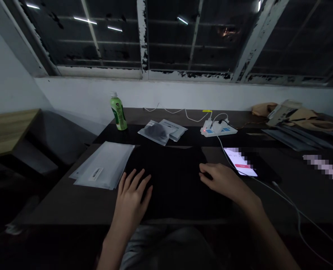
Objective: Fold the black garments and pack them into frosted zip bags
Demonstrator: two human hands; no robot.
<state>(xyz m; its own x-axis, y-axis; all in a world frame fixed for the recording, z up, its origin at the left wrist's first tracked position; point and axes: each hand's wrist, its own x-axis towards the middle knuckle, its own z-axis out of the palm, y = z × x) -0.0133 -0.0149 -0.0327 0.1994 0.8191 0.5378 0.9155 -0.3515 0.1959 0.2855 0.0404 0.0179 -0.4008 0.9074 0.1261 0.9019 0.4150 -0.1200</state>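
A flat black cloth (174, 180), probably a folded fabric piece, lies on the table in front of me; its details are lost in the dark. My left hand (131, 198) rests palm down at its left side, fingers spread and holding nothing. At the cloth's right edge, my right hand (222, 182) has its fingers curled, with thumb and fingertips close together on the fabric. Left of the cloth is a stack of translucent plastic bags (107, 165), the top one with a white barcode label (96, 174).
Behind the cloth lie filled plastic packets (158, 131) and a green bottle (118, 112). A white power strip (218, 129) with plugs and cables sits at the back. A lit phone (239, 161) lies right of my right hand. Further right are more bags (298, 138) and brown items (304, 118).
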